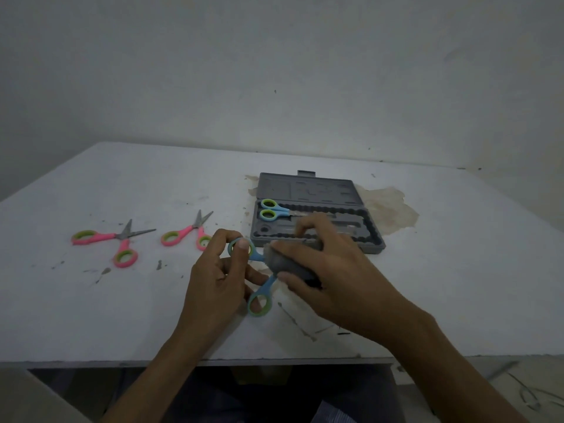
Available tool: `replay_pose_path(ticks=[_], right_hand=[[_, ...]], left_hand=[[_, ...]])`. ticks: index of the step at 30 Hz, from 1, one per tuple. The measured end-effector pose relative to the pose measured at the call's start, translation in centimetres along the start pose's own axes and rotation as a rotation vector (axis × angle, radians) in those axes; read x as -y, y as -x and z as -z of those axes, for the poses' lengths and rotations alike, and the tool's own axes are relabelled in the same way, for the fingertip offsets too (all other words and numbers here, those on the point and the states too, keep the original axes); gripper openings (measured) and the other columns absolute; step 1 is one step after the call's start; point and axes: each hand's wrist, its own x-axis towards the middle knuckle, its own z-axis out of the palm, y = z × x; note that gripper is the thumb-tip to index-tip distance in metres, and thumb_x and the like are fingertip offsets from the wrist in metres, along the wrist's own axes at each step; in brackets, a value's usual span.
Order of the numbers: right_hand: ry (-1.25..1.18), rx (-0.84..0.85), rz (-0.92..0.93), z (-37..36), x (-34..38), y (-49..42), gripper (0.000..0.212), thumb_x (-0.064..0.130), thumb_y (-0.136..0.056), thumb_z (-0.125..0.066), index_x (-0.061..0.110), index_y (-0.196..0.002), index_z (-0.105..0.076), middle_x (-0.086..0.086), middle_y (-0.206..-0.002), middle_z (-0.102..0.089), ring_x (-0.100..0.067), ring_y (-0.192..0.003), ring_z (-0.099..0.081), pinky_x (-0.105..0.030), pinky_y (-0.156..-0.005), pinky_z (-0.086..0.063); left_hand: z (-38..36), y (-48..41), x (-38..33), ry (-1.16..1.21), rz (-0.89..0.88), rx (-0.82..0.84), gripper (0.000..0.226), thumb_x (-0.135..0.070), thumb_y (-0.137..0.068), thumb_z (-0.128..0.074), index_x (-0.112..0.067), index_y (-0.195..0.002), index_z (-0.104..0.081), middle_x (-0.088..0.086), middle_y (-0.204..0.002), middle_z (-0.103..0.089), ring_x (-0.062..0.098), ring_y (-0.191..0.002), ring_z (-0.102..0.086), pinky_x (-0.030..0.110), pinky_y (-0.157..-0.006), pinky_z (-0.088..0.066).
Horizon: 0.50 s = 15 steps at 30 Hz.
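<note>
A white, scuffed table (pixel 91 315) stands against a plain grey-white wall (pixel 274 71); lighting is dim.

Nearest the table's front edge, both hands work above the surface. The left hand (pixel 213 279) grips the blue-handled scissors (pixel 259 303): thumb and forefinger pinch the upper finger ring, and the remaining fingers curl beneath the handles. The lower ring, lined in green, hangs free toward the front edge. The handles are spread apart. The right hand (pixel 332 276) is closed around a grey pad (pixel 287 264), with the thumb below it and the fingers over it. The pad covers the blade end of the scissors, so the blades cannot be seen.

Further back on the left, two pink-handled scissors lie open on the table: the left pink pair (pixel 119 242) and the right pink pair (pixel 189 233), near each other but apart.

Behind the hands, a grey moulded case (pixel 308 190) lies open with its lid flat. A second blue pair (pixel 273 210) rests in the tray's left end. A stained brown sheet (pixel 387 209) shows beneath the case.
</note>
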Motion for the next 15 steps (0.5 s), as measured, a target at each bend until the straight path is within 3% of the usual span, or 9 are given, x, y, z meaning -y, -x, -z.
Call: replay_pose_path(ticks=[5,11,15], right_hand=[[0.314,0.165,0.124,0.8,-0.3,-1.4,0.049,0.054,-0.096,-0.040,0.026,-0.136,-0.042,-0.001,-0.137,-0.037,-0.024,-0.103,-0.054,-0.042,-0.083,-0.044],[0.464,0.228,0.251,2.5,-1.0,-2.7,0.035,0.051,-0.093,-0.047,0.023,-0.106,-0.062,-0.002,-0.112,-0.053,-0.019,-0.075,-0.054,-0.034,-0.064,-0.028],[0.438,0.194,0.200,1.6,-0.8,-2.1,0.038,0.052,-0.094,-0.045,0.025,-0.117,-0.059,-0.004,-0.124,-0.051,-0.022,-0.087,-0.058,-0.037,-0.071,-0.040]], left_hand=[[0.0,0.1,-0.3,-0.036,0.000,0.030,0.015,-0.034,-0.097,-0.045,-0.022,-0.093,-0.053,0.013,-0.068,-0.072,0.015,-0.053,-0.069,0.021,-0.044,-0.051],[-0.1,0.1,-0.2,-0.089,-0.001,0.039,0.012,-0.035,-0.096,-0.045,-0.029,-0.090,-0.053,0.006,-0.068,-0.073,0.016,-0.058,-0.071,0.026,-0.046,-0.057],[0.1,0.1,-0.4,-0.055,0.020,0.035,0.014,-0.033,-0.098,-0.045,-0.026,-0.091,-0.054,0.008,-0.069,-0.073,0.018,-0.057,-0.071,0.035,-0.047,-0.059]])
